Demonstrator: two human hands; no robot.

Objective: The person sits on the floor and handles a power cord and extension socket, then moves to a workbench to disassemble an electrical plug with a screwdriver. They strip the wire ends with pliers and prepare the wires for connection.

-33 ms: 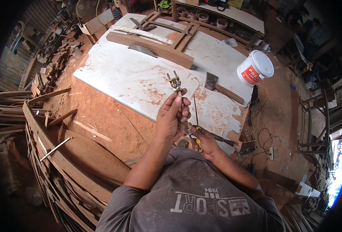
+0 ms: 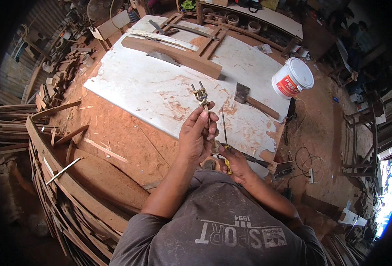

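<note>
My left hand is closed, its thumb and fingers pinching the cord just below an opened electrical plug. Two metal pins point up from the plug, and its bare inner metal parts show without a cover. Lower and to the right, my right hand is wrapped round the yellow-and-black handle of a screwdriver. The screwdriver's thin shaft points upward, apart from the plug. A light-coloured piece of cord hangs between the two hands, partly hidden by fingers.
On the white board lie a wooden-handled hammer, a thick timber beam, and a round saw blade. A white bucket stands at right. Curved wooden strips are stacked at left. A cable lies coiled at right.
</note>
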